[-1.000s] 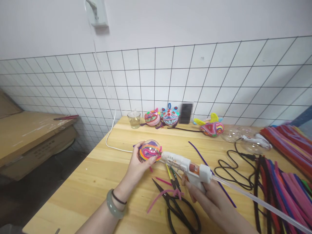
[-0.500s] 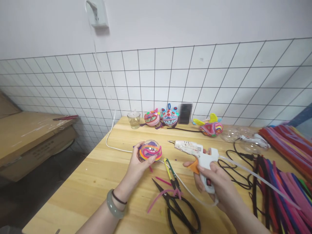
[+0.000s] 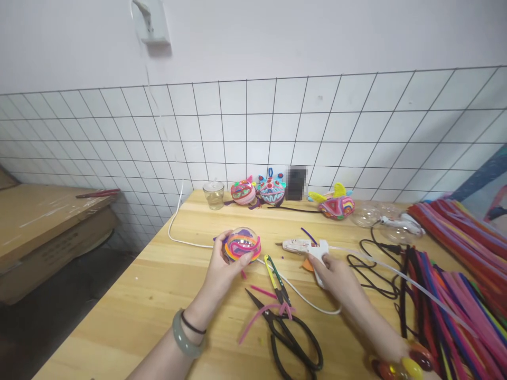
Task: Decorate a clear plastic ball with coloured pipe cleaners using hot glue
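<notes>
My left hand (image 3: 226,264) grips a clear ball (image 3: 243,245) with purple, orange and pink pipe cleaners curved over it. To the right, my right hand (image 3: 336,277) is closed round the grip of a white glue gun (image 3: 299,246) with an orange trigger. The gun lies on its side at the tabletop, its nozzle pointing left toward the ball. A long clear glue stick (image 3: 396,274) runs out of its back. Between my hands are yellow-and-green snips (image 3: 276,277), black scissors (image 3: 291,338) and a pink pipe cleaner (image 3: 259,319).
Along the wall stand a glass (image 3: 214,195), two decorated balls (image 3: 271,191), a blurred dark object (image 3: 297,183) and a yellow-finned fish (image 3: 336,205). Clear balls (image 3: 366,215), a black cord (image 3: 372,264) and pipe cleaner bundles (image 3: 455,306) lie right. A white cable (image 3: 312,305) crosses the wooden table.
My right hand has lowered the glue gun onto the table, and its grip has turned over the handle. A short purple piece now shows behind the gun. My left hand keeps the ball in place.
</notes>
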### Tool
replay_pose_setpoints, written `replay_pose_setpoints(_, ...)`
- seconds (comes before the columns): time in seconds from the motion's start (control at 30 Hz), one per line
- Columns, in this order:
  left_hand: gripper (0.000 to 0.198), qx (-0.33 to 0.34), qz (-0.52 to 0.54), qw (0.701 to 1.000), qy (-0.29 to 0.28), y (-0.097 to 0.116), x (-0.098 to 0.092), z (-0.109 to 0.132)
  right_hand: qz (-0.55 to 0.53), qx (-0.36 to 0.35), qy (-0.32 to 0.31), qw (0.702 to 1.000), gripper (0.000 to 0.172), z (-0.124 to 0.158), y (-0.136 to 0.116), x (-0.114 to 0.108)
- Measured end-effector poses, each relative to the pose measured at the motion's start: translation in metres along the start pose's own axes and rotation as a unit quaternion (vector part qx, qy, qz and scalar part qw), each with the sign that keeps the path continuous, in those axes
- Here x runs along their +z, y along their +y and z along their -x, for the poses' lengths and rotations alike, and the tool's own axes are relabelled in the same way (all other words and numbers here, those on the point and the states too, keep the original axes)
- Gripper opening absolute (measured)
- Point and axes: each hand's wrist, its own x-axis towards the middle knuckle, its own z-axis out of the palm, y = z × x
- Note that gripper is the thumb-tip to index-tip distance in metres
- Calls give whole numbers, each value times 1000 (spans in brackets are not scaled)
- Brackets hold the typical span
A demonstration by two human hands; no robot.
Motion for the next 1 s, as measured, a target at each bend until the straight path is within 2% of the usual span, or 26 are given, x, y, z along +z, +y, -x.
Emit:
replay_pose_setpoints(0.1, 67, 0, 2, 1000, -3, 0, 0, 0, 113, -54, 47, 991, 34, 5, -5, -6)
replay_pose_setpoints(0.2, 67, 2, -1, 1000, -6, 1, 1, 0, 161, -137, 52, 976, 24, 20, -19, -4)
replay_pose_setpoints(0.27, 68, 1, -2, 1000, -6, 2, 1, 1, 165, -197, -2, 966, 20, 34, -29, 1)
replay_pose_setpoints(0.3, 68, 0, -2, 1000, -5, 2, 1, 1, 164, -223, -53, 960, 20, 41, -34, 4)
replay_pose_setpoints(0.33, 68, 0, -1, 1000, -3, 2, 1, 1, 165, -238, -138, 947, 19, 47, -38, 7)
replay_pose_setpoints(0.4, 68, 0, -1, 1000, -2, 2, 1, 1, 161, -218, -240, 932, 15, 57, -42, 11)
replay_pose_setpoints(0.47, 67, 3, -4, 1000, -2, 2, 1, 2, 157, -188, -279, 928, 14, 63, -43, 13)
replay_pose_setpoints(0.67, 69, -12, 3, 999, -40, 1, 7, 6, 147, -175, -255, 940, 25, 63, -34, 21)
replay_pose_setpoints(0.83, 71, -16, -4, 998, -64, -2, 9, 11, 82, -151, -257, 951, 27, 59, -26, 31)
replay_pose_setpoints(0.93, 70, -25, 2, 997, -79, -5, 10, 14, 20, -157, -223, 962, 19, 58, -31, 29)
replay_pose_setpoints(1.0, 69, -37, 9, 995, -88, -5, 12, 17, -16, -185, -170, 968, 9, 58, -38, 25)
